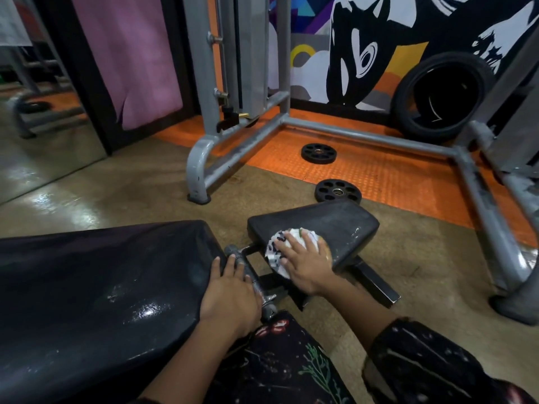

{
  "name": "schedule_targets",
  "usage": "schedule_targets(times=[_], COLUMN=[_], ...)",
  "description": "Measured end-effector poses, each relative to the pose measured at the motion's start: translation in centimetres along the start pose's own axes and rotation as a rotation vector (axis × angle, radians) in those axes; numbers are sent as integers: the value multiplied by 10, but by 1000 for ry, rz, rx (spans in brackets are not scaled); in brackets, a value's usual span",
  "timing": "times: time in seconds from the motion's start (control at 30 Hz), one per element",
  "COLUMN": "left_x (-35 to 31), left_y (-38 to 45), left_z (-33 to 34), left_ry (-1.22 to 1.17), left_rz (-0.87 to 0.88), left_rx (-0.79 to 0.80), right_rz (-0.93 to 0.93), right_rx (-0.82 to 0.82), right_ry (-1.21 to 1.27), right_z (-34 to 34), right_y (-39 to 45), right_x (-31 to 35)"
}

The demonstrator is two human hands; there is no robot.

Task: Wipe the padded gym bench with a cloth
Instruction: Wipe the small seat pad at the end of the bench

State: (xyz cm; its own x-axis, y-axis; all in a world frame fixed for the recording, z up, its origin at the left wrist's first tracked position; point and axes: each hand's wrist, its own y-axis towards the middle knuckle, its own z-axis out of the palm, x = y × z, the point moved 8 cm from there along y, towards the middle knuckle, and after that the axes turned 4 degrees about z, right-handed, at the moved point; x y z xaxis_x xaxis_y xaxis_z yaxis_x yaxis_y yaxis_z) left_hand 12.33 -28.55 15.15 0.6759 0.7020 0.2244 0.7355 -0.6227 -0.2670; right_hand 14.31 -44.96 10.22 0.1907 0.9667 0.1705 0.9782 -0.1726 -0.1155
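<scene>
The gym bench has two black padded parts: a long back pad (pixel 102 287) at lower left and a smaller seat pad (pixel 335 223) in the middle. A white cloth (pixel 277 249) with dark markings lies on the near edge of the seat pad. My right hand (pixel 306 263) presses down on the cloth with its fingers spread flat. My left hand (pixel 230 293) rests on the right end of the back pad, its fingers lying beside the metal hinge bar (pixel 248 269) between the two pads.
A grey steel machine frame (pixel 364 135) stands on orange matting behind the bench. Two black weight plates (pixel 338 191) lie on the floor just past the seat pad. A tyre (pixel 443 94) leans on the painted wall. A mirror is at the left.
</scene>
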Motion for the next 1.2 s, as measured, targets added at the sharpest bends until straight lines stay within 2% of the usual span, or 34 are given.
schedule_targets(times=[0.07,0.13,0.23,0.33,0.43,0.5,0.57,0.63,0.7,0.73,0.8,0.87,0.93,1.0,1.1,1.2], left_x=[0,0,0,3,0,-22,-52,-74,-85,-89,-87,-76,-62,-50,-36,-51], left_y=[0,-1,1,6,22,42,65,85,101,108,123,139,153,165,167,144], left_z=[1,1,0,-1,-14,-25,-28,-20,-13,-11,-8,-6,-9,-9,3,12], left_ry=[-6,-19,-71,-160,-466,-597,-582,-531,-472,-441,-398,-389,-429,-477,-583,-636], left_rz=[2,9,3,-24,-39,34,116,157,198,223,248,241,215,172,38,-82], left_rx=[-12,-32,-65,-79,-169,-225,-224,-186,-194,-198,-188,-165,-176,-196,-207,-204], right_rz=[-147,-198,-83,75,-2,-118,-139,1,191,225,174,127,154,316,787,977], right_rx=[-25,-22,-41,-60,-43,-12,-92,-330,-489,-503,-453,-383,-387,-444,-423,-445], right_ry=[-22,35,105,48,50,281,672,891,969,987,940,741,546,522,975,1325], right_z=[4,6,-1,-9,-5,-7,-24,-43,-48,-50,-54,-57,-60,-50,-7,25], right_y=[-26,-45,-28,3,10,2,-9,-19,-25,-24,-18,-10,-4,-8,-32,-27], right_x=[3,-12,-42,-39,-11,-9,-27,-61,-81,-79,-62,-48,-53,-76,-108,-114])
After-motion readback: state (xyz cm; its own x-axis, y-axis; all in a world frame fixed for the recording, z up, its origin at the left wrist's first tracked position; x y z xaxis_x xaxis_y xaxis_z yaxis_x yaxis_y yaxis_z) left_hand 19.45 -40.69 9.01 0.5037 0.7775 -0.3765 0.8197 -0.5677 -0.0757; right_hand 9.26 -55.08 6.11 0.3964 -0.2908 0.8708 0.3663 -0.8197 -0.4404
